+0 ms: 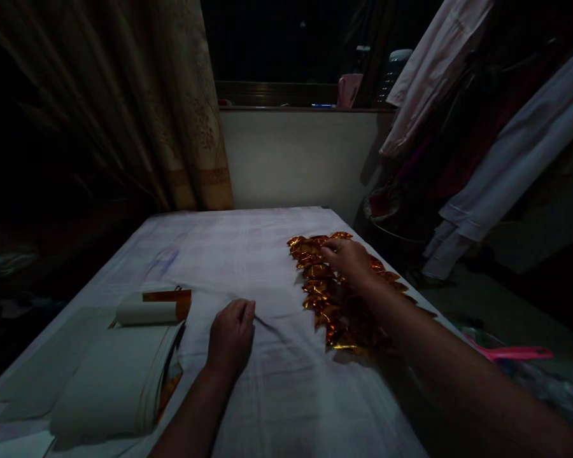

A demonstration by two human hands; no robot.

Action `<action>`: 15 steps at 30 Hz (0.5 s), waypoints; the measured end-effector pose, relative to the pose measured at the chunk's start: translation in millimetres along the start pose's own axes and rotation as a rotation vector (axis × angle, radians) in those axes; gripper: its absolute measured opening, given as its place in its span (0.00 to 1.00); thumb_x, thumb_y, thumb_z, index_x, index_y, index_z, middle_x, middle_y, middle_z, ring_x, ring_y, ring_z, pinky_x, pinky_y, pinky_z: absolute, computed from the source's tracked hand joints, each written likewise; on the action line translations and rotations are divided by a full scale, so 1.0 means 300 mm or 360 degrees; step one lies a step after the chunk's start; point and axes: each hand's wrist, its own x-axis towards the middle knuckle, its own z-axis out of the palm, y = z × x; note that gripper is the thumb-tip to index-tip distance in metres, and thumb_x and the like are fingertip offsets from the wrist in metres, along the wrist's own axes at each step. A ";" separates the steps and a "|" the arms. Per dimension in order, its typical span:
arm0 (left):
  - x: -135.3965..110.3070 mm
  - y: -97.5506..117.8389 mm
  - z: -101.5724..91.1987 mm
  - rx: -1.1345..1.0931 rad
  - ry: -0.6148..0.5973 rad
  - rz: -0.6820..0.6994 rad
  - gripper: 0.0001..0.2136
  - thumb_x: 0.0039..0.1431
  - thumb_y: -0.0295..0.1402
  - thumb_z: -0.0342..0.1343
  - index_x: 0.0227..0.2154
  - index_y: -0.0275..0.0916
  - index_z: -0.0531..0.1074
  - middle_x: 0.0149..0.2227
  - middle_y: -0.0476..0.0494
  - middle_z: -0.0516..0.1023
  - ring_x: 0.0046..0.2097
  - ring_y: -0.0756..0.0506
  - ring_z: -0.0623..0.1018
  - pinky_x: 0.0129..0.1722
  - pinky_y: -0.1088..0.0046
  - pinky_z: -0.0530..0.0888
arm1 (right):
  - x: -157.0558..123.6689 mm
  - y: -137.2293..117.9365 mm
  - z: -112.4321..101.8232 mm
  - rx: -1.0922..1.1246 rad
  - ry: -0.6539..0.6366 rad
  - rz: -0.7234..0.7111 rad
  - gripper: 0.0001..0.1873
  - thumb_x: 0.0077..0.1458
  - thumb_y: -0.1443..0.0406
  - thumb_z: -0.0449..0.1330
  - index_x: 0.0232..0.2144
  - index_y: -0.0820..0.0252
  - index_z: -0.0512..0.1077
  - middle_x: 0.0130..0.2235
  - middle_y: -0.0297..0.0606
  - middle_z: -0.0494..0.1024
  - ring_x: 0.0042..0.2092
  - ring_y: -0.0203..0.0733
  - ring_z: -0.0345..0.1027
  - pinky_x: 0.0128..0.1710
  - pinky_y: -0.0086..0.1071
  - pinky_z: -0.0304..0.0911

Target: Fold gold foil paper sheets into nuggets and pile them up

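My right hand (347,257) is over the far end of several rows of shiny folded gold foil paper pieces (319,271). Its thumb and fingertips are pinched on one of these pieces, which is mostly covered by the fingers. Lower and further left, my left hand (232,334) rests on the cloth-covered table, fingers curled closed, with nothing seen in them. My right forearm covers part of the gold rows. Left of my left hand lies a stack of pale paper sheets (112,375), with gold foil showing at its edges and a sheet curled over at the top.
A white checked cloth (248,248) covers the table. Behind it are a patterned curtain (191,114) and a sill with a pink cup (348,90). Hanging clothes (516,172) crowd the right side. A pink handle (520,352) sticks out beside the table's right edge.
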 end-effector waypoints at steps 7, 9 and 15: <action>0.010 -0.036 -0.007 -0.0712 0.0142 -0.0425 0.23 0.60 0.56 0.48 0.26 0.40 0.73 0.24 0.48 0.75 0.25 0.46 0.75 0.25 0.73 0.72 | 0.298 0.161 0.080 -0.0072 0.0080 0.0347 0.15 0.59 0.61 0.58 0.44 0.50 0.82 0.43 0.41 0.84 0.42 0.46 0.76 0.38 0.32 0.66; 0.011 -0.041 -0.007 -0.0784 0.0163 -0.0508 0.25 0.57 0.59 0.50 0.27 0.40 0.74 0.23 0.48 0.74 0.25 0.47 0.75 0.25 0.72 0.73 | 0.361 0.209 0.103 -0.0102 0.0086 0.0418 0.15 0.58 0.61 0.59 0.45 0.51 0.82 0.44 0.44 0.84 0.43 0.48 0.76 0.39 0.34 0.67; 0.009 -0.055 0.000 -0.0880 0.0233 -0.0715 0.30 0.51 0.66 0.53 0.25 0.39 0.74 0.22 0.48 0.73 0.25 0.47 0.75 0.24 0.73 0.72 | 0.478 0.335 0.191 -0.0187 0.0128 0.0475 0.15 0.57 0.63 0.59 0.44 0.55 0.82 0.42 0.49 0.83 0.41 0.48 0.76 0.38 0.36 0.66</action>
